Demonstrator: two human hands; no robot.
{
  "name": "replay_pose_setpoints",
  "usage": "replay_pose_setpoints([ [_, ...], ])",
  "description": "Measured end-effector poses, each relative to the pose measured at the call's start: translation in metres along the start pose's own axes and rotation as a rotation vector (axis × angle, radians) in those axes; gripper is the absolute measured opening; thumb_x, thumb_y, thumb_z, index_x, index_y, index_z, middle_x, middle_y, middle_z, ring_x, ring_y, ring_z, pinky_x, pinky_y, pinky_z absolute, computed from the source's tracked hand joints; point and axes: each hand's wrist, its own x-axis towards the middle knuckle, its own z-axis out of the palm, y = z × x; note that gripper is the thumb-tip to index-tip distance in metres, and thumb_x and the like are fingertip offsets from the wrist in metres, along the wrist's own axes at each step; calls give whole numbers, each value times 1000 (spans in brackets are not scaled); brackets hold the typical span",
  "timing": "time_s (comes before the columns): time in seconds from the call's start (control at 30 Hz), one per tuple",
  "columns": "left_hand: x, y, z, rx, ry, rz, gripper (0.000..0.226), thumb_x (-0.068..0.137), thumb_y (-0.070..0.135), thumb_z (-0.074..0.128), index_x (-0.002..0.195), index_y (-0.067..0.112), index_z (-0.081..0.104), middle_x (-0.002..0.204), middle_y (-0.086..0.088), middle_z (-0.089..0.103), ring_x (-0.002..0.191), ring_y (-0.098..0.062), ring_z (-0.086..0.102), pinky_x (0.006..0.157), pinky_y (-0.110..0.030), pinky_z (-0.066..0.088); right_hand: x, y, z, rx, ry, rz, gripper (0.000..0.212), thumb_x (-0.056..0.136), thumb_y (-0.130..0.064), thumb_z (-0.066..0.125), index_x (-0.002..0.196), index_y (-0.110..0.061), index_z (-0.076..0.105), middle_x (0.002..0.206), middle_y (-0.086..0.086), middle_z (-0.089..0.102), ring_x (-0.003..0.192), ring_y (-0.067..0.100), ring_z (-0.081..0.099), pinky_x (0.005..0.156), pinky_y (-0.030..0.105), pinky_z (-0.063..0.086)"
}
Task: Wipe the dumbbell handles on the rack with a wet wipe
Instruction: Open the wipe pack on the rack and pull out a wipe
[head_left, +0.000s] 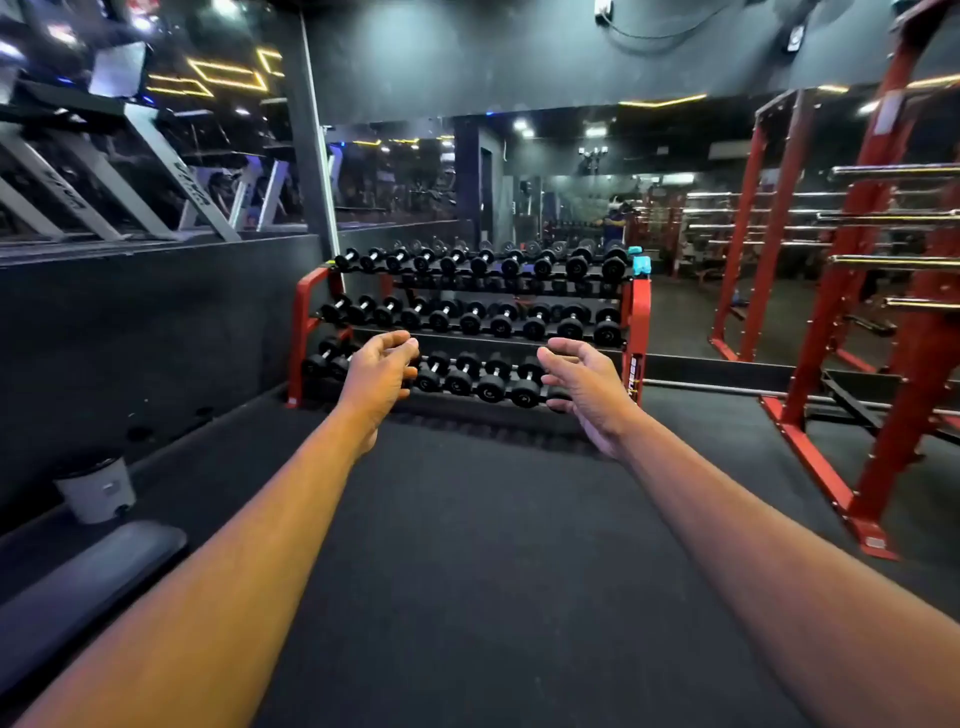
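Observation:
A red three-tier dumbbell rack (640, 322) stands against the mirrored wall ahead, each tier holding several black dumbbells (491, 317) with short metal handles. A turquoise packet (642, 266) sits on the rack's top right corner. Both my arms stretch forward over the dark floor, well short of the rack. My left hand (382, 376) and my right hand (584, 387) hang in the air with loosely curled fingers and hold nothing. No wipe shows in either hand.
A red power rack (852, 312) with chrome bars stands at the right. A padded bench (93, 577) and a small white bin (96, 491) sit at the left by the dark wall. Black rubber flooring (483, 545) stretches between me and the dumbbells.

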Motion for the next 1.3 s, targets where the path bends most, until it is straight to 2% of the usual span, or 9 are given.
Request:
replay_pose_setpoints([
  [0.2,17,-11,39,-30,-62,-24,20,101,31,55,118,22,60,114,-2,66,98,-16,62,79,-31,49,8,6,-33,-11,81,-9,37,92,-33,68,125,-21,56,101,-7,64,89,9,62,76,33,48],
  [0.43,71,-31,109,-40,-133,-15,13,101,31,55,112,27,61,116,-2,66,98,-16,62,82,-33,51,55,24,-92,-15,159,-18,35,93,-31,67,123,-20,56,96,-7,61,90,12,60,72,31,47],
  [0.5,93,-36,135,-30,-143,-19,14,101,31,55,113,25,60,115,-2,66,96,-16,62,81,-34,51,77,30,-113,1,178,-25,33,93,-29,67,122,-20,56,95,-7,60,89,12,59,69,29,47],
  [0.7,159,-50,220,-51,-174,-12,16,101,25,54,115,18,59,102,-1,65,83,-14,58,64,-27,44,149,39,-178,35,225,-42,31,94,-27,66,121,-16,56,95,-4,60,87,12,56,63,27,49],
  [0.83,199,-66,266,-68,-181,-18,13,100,26,56,111,21,61,105,0,66,87,-15,59,71,-31,45,198,48,-221,0,214,-33,35,92,-28,67,123,-16,55,93,-4,60,88,15,57,68,31,49],
  [1.0,247,-81,321,-90,-206,-27,8,101,24,56,106,23,61,103,-1,66,85,-13,59,64,-25,46,252,66,-264,-12,221,-10,37,93,-26,66,127,-15,54,100,-2,61,87,12,58,65,27,50],
  [1.17,314,-104,369,-99,-230,-17,13,100,25,56,112,22,61,108,-1,66,91,-14,60,65,-25,47,318,90,-297,-34,225,4,36,93,-27,67,125,-16,55,104,3,63,88,13,58,72,31,50],
  [1.3,384,-130,411,-118,-234,-4,10,100,25,56,109,24,61,107,-1,66,90,-14,60,69,-26,47,389,112,-328,-53,242,-4,35,94,-26,66,125,-16,55,108,7,63,91,15,58,70,29,50],
])
